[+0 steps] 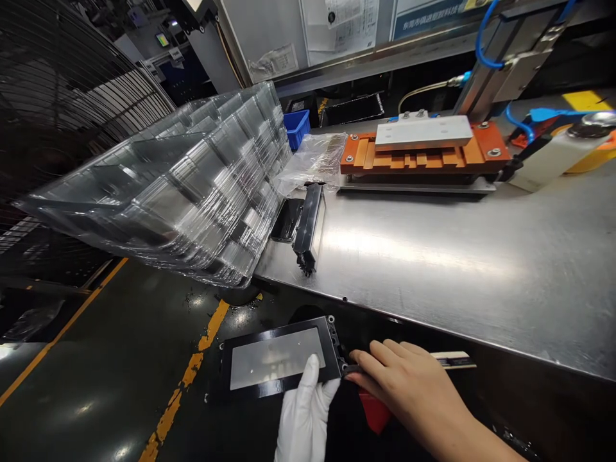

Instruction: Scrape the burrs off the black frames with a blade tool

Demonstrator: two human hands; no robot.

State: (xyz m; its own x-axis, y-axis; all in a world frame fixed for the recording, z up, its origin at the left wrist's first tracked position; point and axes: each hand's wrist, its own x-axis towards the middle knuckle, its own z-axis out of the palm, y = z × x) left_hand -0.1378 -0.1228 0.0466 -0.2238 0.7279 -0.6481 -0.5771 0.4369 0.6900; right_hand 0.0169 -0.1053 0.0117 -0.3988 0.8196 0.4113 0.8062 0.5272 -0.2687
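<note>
My left hand (307,404), in a white glove, grips a black-framed panel (276,359) at its lower right part, thumb on the pale grey window. The panel is held in front of the table edge. My right hand (402,378), bare, is closed around a slim tool (452,359); a pale and black end sticks out behind the hand. Its dark front end is at the panel's right edge near the lower corner; I cannot tell whether it touches. A red piece (374,410) shows below the right hand, partly hidden.
On the steel table (433,256) another black-framed part (310,224) stands on edge beside a small black tray (287,219). Stacked clear plastic trays (206,173) lean at left. An orange fixture (423,157) with a metal block stands behind, a white bottle (558,154) at right.
</note>
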